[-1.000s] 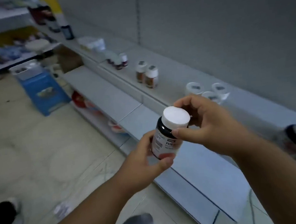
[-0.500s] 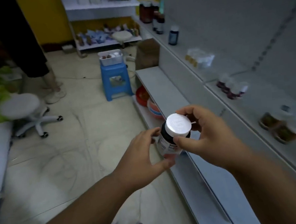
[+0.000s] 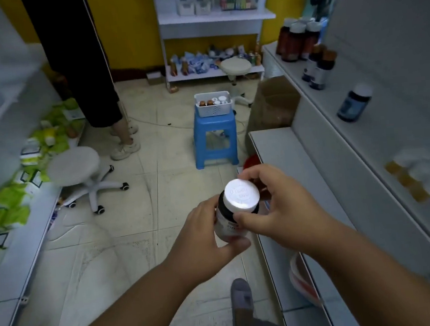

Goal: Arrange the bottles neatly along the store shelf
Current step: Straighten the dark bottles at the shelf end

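Note:
Both my hands hold one dark bottle (image 3: 230, 225) with a white cap and a white and red label, in front of me over the floor. My left hand (image 3: 208, 239) wraps its body from the left. My right hand (image 3: 281, 209) grips it at the cap from the right. The grey store shelf (image 3: 337, 135) runs along the right. On it stand a blue-labelled bottle (image 3: 354, 104), two dark bottles (image 3: 318, 71) and several brown bottles (image 3: 296, 39) at the far end.
A blue plastic stool (image 3: 215, 139) stands ahead with a white basket (image 3: 213, 105) of bottles on it. A person (image 3: 86, 70) in black stands at the left near a white wheeled stool (image 3: 78, 168). Green packets (image 3: 10, 203) fill the left shelf. A cardboard box (image 3: 274, 107) sits by the right shelf.
My view has swung left, from the right shelf to the aisle. Both hands have kept hold of the bottle, which now sits lower and more central.

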